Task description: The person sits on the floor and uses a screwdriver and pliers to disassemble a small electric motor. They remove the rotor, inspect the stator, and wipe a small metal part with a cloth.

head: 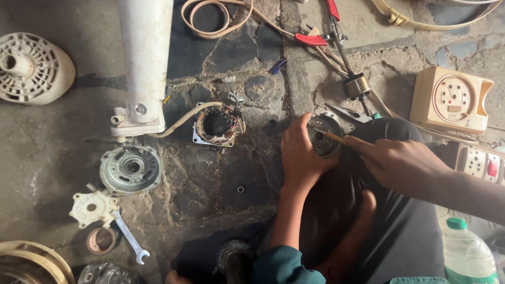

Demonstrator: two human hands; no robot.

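Work surface: cracked stone floor [221, 173], uneven and cluttered. Nearest the person, the knee [389, 210] under dark cloth supports the work. The left hand [301, 155] is clamped around the motor part [322, 134], held at the knee's far edge. The right hand [402, 163] pinches a thin stick [336, 138], its tip entering the part's centre. Hazard, judged: a slip of the stick could jab the left fingers; a loose grip could drop the part onto stone. A small ring [240, 189] lies loose on the floor and could be lost in a crack. Farther: spanner [129, 239], end cover [130, 168], stator [218, 124], red pliers [323, 26] among cable that may snag
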